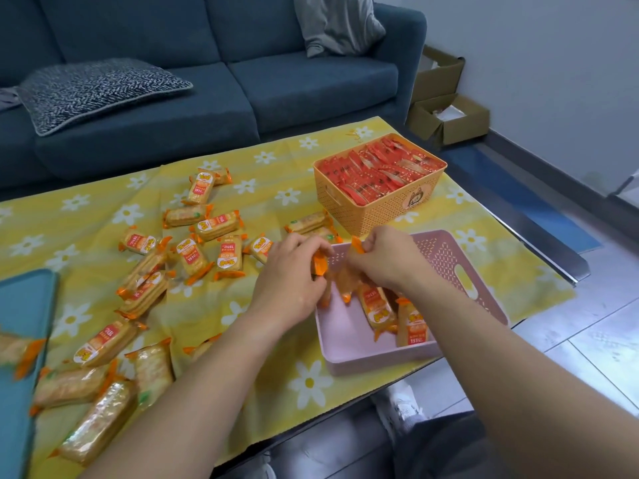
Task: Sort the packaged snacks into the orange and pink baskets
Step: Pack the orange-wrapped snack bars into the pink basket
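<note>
Over pink basket [345, 344] | left hand [290, 281], right hand [387, 257] each pinch cracker packets [340, 283] (blurred)

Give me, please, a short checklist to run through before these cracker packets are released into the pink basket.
1. Grip: left hand and right hand both pinch the held cracker packets: ok.
2. Position: they are above the pink basket: ok.
3. Room: bare floor shows in its near left part: ok.
4. Match: the packets already inside are the same cracker kind: ok.
5. Count of packets held: cannot tell, blurred.
6. Sorting: the orange basket shows only red packets: ok.
</note>
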Available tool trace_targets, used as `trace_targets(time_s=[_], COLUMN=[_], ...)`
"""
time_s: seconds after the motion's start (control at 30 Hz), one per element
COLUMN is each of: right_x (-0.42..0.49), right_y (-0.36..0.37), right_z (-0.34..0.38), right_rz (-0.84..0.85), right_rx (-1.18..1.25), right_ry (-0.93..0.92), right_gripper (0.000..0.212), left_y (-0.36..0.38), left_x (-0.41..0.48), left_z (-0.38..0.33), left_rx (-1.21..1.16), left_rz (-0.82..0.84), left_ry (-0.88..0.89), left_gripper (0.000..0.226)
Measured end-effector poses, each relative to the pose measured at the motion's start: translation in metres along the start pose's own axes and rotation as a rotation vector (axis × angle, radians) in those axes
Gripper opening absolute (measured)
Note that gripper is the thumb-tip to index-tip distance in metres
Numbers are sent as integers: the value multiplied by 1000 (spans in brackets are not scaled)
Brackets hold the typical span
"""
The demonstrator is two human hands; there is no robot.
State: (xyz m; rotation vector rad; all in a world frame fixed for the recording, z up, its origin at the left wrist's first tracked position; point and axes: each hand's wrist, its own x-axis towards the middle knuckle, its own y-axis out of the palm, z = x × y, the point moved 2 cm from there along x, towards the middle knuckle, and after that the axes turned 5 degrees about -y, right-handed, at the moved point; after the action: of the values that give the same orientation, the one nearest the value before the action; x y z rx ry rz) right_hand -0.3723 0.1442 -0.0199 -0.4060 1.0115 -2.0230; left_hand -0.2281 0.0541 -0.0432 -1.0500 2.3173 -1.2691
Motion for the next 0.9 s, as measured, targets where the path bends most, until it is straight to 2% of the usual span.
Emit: trace_targets(time_s=[0.13, 0.23, 0.3, 0.37, 0.47, 0.53, 0.63, 0.77, 0.9], right_x=[-2, 1, 4, 6, 4, -5, -14, -17, -8], right_y=[15, 14, 8, 4, 7, 15, 30, 35, 6], right_z=[13, 13, 8, -3, -16, -16, -16, -16, -13], right_rz=[44, 131, 197, 191, 226, 328, 313, 258, 217], right_rx=[93, 297, 378, 244, -299, -496, -675, -637, -324], right_ry=[-11, 52, 108, 82, -18, -40, -72, -40, -32], right_gripper=[39, 31, 25, 20, 10, 24, 50, 44, 42], left_y=[4, 9, 12, 12, 11, 12, 12, 13, 13], left_x=[-1, -1, 0, 2, 3, 2, 2, 2, 3], left_z=[-11, -14, -13, -11, -12, -13, -12, -12, -13], left_rx=[187, 253, 271, 278, 292, 291, 270, 275, 268], left_rz=[-67, -111, -112, -110, -116, -123, -125, -120, -111], left_ry=[-45, 102, 142, 114, 96, 101, 97, 93, 76], left_gripper=[45, 63, 58, 44, 29, 26, 25, 26, 28])
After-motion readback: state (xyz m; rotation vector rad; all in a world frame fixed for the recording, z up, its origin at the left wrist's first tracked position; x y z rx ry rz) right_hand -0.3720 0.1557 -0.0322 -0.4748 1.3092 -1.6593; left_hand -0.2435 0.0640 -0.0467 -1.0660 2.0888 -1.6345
